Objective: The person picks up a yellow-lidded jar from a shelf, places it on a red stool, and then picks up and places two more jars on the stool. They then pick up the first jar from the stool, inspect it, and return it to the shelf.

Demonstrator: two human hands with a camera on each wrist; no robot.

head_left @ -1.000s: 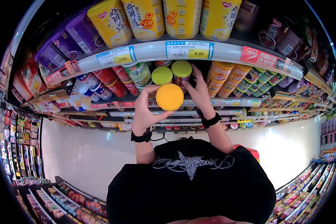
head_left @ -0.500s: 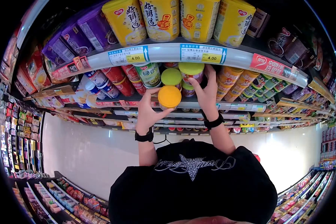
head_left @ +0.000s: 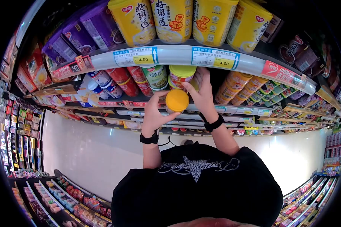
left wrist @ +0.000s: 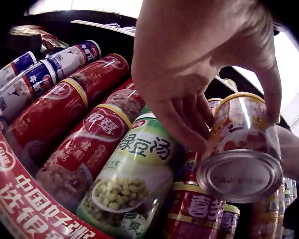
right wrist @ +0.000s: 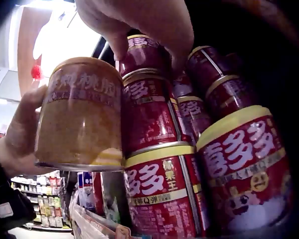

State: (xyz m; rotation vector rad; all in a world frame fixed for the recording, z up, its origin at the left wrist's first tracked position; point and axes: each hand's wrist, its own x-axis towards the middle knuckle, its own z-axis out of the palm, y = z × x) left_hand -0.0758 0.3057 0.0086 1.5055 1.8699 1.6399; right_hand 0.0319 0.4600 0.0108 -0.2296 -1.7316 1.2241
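My left hand [head_left: 155, 111] grips a small can with a yellow lid [head_left: 177, 100], thumb on one side and fingers on the other. In the left wrist view this can [left wrist: 241, 144] is tilted, its bare metal base showing. Farther in, my right hand [head_left: 204, 96] holds a red-labelled can with a yellow-green lid [head_left: 182, 71] at the shelf front. The right wrist view has thumb and fingers on either side of this can [right wrist: 142, 55], at the top of a stack of red cans [right wrist: 157, 109]. The left hand's can is close beside that stack.
A shelf edge with price tags [head_left: 174, 56] runs just above the hands, with yellow porridge tubs [head_left: 172, 22] on top. Left of the stack stands a green mung bean soup can [head_left: 155, 77] by red cans [head_left: 119, 77]. Orange cans [head_left: 233, 87] are stacked right.
My right hand has brought its green-lidded can out and to the left, where it now covers the neighbouring green lid. The left hand keeps its yellow-lidded can. The head view has shifted slightly.
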